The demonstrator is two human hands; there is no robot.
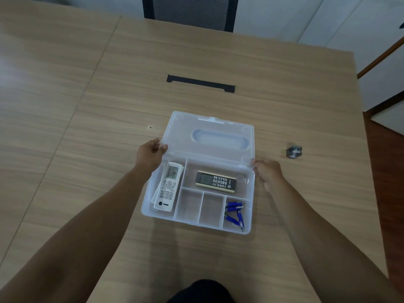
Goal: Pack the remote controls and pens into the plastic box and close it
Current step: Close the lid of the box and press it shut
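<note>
A clear plastic box (pixel 146 212) stands open on the wooden table, its lid (pixel 185 136) laid back away from me. White remote controls (pixel 168 189) lie stacked in the long left compartment. A dark remote with a beige edge (pixel 215 181) rests in the upper right compartment. Several blue pens (pixel 235 212) fill the lower right compartment. My left hand (pixel 149 155) pinches the lid's left edge near the hinge. My right hand (pixel 267 170) grips the lid's right corner at the hinge.
Two small middle compartments (pixel 201 207) of the box hold nothing. A small grey metal object (pixel 294 152) sits on the table to the right. A black cable slot (pixel 200 83) lies beyond the box, a dark chair (pixel 190 12) behind the table's far edge.
</note>
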